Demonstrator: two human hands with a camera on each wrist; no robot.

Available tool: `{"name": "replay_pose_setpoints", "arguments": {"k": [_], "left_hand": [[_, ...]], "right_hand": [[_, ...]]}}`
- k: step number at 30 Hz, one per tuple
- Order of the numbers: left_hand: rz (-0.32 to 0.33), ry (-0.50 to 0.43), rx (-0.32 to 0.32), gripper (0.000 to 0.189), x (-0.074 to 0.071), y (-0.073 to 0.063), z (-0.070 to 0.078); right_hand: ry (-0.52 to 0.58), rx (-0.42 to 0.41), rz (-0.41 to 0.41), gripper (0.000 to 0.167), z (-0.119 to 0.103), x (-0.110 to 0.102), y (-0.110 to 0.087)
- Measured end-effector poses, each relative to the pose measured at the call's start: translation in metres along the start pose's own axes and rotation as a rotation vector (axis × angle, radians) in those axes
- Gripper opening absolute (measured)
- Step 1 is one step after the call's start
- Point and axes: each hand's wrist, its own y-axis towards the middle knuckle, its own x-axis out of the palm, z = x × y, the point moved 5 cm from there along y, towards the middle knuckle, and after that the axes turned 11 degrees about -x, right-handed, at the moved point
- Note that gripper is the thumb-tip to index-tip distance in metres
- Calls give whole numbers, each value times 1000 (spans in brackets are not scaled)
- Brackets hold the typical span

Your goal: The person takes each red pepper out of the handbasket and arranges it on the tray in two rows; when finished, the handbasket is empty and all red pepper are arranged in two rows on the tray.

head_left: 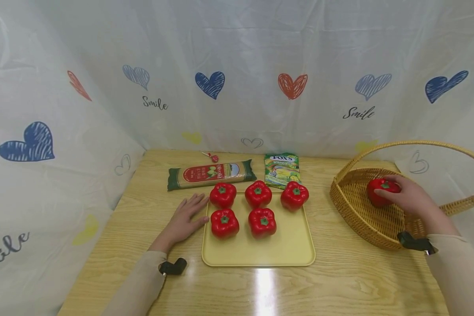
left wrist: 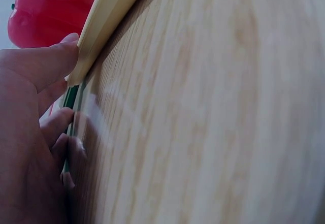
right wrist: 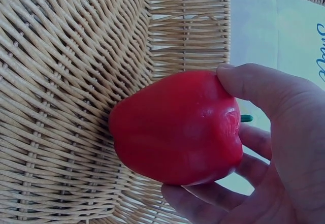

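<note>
Inside the wicker basket (head_left: 353,210) at the right, my right hand (head_left: 412,198) holds a red bell pepper (head_left: 374,198) near its stem end. In the right wrist view, thumb and fingers span this pepper (right wrist: 175,127), and its lower end is right at the woven basket floor. My left hand (head_left: 184,221) lies at the left edge of a yellow tray (head_left: 288,248), fingers extended and thumb at the rim. Several more red bell peppers (head_left: 262,223) sit on the tray in two rows, stems up.
Behind the tray lie a pasta packet (head_left: 211,174), a green candy bag (head_left: 282,169) and a lollipop (head_left: 213,158). The basket's tall handle (head_left: 426,142) arches over its opening. A white printed curtain (head_left: 253,52) hangs behind the wooden table (head_left: 237,292).
</note>
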Motion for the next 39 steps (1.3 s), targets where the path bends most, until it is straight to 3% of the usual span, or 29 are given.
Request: {"name": "replay_pose_setpoints", "arguments": {"k": [23,39], "left_hand": [[12,14,6,64,0,0,-2],[8,5,-8,64,-3,-2,4]], "right_hand": [[-8,12,21,76,0,1,-2],[-5,13,88,73,-6,-3,-6]]}}
